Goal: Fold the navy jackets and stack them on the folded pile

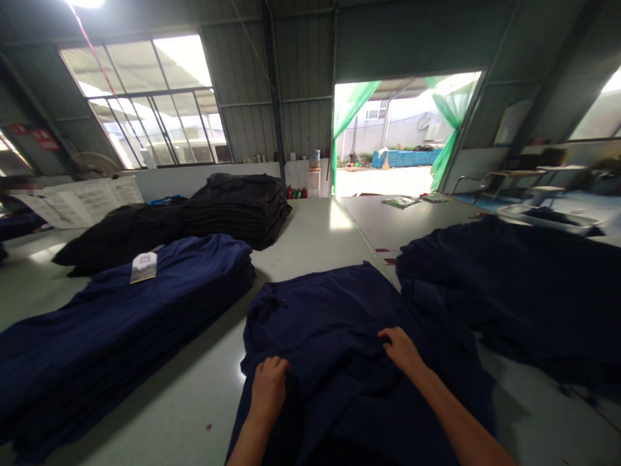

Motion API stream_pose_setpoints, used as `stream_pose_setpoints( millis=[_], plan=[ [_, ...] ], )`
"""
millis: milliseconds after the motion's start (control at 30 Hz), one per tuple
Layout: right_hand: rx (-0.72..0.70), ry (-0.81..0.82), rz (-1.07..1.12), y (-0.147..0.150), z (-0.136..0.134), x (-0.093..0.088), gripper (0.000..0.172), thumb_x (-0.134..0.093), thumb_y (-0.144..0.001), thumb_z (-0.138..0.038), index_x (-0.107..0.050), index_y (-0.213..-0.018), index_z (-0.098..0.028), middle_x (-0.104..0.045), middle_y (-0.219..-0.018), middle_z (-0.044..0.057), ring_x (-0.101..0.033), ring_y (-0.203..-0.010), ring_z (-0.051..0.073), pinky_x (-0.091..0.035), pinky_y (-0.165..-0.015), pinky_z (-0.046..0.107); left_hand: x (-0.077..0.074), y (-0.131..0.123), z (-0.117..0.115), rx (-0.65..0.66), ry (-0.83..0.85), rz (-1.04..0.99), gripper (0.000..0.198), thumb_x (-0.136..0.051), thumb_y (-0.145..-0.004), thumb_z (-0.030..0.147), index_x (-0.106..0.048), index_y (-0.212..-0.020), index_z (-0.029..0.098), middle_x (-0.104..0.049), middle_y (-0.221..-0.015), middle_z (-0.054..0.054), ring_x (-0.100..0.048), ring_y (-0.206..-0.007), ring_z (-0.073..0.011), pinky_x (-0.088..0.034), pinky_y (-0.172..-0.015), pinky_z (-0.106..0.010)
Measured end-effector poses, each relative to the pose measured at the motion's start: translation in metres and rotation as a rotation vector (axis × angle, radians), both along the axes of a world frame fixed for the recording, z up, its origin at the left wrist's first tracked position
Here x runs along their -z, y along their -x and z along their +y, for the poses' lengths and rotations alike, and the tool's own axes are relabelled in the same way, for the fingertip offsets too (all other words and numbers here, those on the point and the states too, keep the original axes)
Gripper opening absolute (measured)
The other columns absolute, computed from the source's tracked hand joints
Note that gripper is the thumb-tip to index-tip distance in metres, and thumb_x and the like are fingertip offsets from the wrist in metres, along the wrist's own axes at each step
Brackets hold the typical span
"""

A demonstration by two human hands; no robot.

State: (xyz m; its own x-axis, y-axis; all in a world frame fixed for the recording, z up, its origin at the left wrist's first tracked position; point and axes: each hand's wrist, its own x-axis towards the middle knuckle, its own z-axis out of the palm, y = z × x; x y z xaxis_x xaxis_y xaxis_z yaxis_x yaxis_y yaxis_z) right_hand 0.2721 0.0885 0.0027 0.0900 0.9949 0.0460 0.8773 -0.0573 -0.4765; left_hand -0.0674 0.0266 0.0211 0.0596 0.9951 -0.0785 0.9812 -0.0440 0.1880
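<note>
A dark blue garment (330, 310) lies spread flat on the pale table (310, 239) right in front of me. My left hand (268, 386) rests on its lower left part with the fingers curled into the cloth. My right hand (400, 349) sits near the garment's middle, fingers pinched on a fold of the fabric. Both forearms reach in from the bottom edge.
A folded stack of dark blue garments (121, 317) with a paper tag (143, 266) lies at the left. Black folded stacks (233, 207) stand behind it. A loose heap of dark blue cloth (514, 285) fills the right. An open doorway (398, 136) is at the back.
</note>
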Motion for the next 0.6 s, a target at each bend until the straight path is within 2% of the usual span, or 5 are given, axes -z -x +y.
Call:
stream_pose_setpoints(
  millis=[100, 200, 267, 433, 600],
  plan=[
    [0.005, 0.005, -0.043, 0.006, -0.002, 0.005, 0.044, -0.037, -0.061, 0.000, -0.064, -0.089, -0.021, -0.055, -0.093, 0.004, -0.054, -0.089, 0.015, -0.041, -0.080, 0.025, 0.016, -0.007, -0.009, -0.017, 0.161, 0.050, 0.057, -0.047, -0.074, 0.025, -0.038, -0.130, 0.033, -0.037, -0.140, -0.001, -0.027, -0.130, -0.0241, -0.017, -0.106, -0.046],
    [0.057, -0.010, -0.175, 0.012, -0.005, 0.000, 0.044, -0.038, -0.065, -0.001, -0.065, -0.093, -0.022, -0.054, -0.100, 0.006, -0.051, -0.097, 0.018, -0.039, -0.082, 0.030, 0.022, -0.004, -0.013, -0.002, 0.230, 0.096, 0.065, -0.044, -0.076, 0.034, -0.021, -0.137, 0.034, -0.016, -0.148, 0.002, -0.009, -0.135, -0.0247, -0.008, -0.108, -0.050],
    [0.047, -0.018, -0.254, 0.021, -0.009, -0.004, 0.041, -0.043, -0.071, -0.009, -0.063, -0.103, -0.027, -0.051, -0.115, 0.006, -0.044, -0.110, 0.024, -0.035, -0.089, 0.038, 0.020, -0.007, -0.016, -0.013, 0.226, 0.143, 0.064, -0.044, -0.076, 0.032, -0.021, -0.136, 0.036, -0.014, -0.148, 0.002, -0.006, -0.135, -0.0274, -0.004, -0.107, -0.055],
    [-0.263, 0.156, -0.260, 0.050, -0.027, 0.006, 0.050, -0.047, -0.077, -0.048, -0.041, -0.126, -0.043, -0.028, -0.143, -0.003, -0.013, -0.130, 0.036, -0.012, -0.100, 0.056, 0.023, -0.033, -0.034, -0.298, 0.234, 0.188, 0.066, -0.047, -0.074, 0.049, -0.016, -0.132, 0.047, -0.001, -0.150, 0.000, 0.001, -0.128, -0.0509, -0.008, -0.081, -0.080],
    [-0.301, 0.328, -0.268, 0.067, -0.031, 0.032, 0.069, -0.047, -0.071, -0.061, -0.023, -0.133, -0.044, -0.009, -0.149, -0.002, 0.006, -0.130, 0.043, 0.002, -0.098, 0.063, 0.047, -0.012, -0.029, -0.263, 0.211, 0.165, 0.063, -0.036, -0.075, 0.062, -0.012, -0.131, 0.050, -0.003, -0.150, 0.003, 0.006, -0.129, -0.0476, -0.008, -0.082, -0.079]
  ],
)
